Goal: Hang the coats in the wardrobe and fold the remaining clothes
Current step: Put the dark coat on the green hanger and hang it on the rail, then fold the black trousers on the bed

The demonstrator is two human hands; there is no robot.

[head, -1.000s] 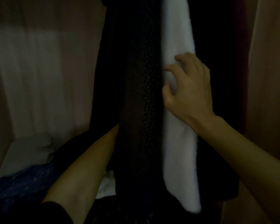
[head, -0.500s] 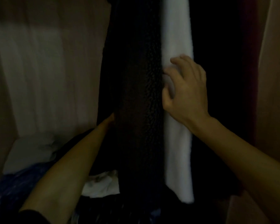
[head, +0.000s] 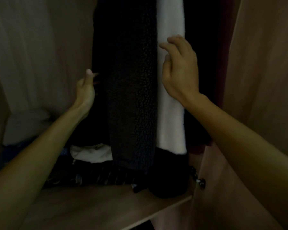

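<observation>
A dark fleecy coat (head: 131,100) hangs straight down in the middle of the wardrobe. Right beside it hangs a white fluffy coat (head: 170,123), with black and dark red garments (head: 223,67) further right. My left hand (head: 86,90) is at the dark coat's left edge, fingers loose, holding nothing. My right hand (head: 179,68) hovers in front of the white coat with relaxed fingers, gripping nothing.
Folded and piled clothes (head: 93,170), dark and white, lie on the wardrobe floor (head: 93,208) under the coats. A pale wardrobe wall (head: 32,63) is at the left, and a wooden door (head: 264,80) with a small knob (head: 201,181) at the right.
My left hand came out from behind the dark coat and now shows at its left edge. My right hand let go of the white coat and lifted off it, fingers opened.
</observation>
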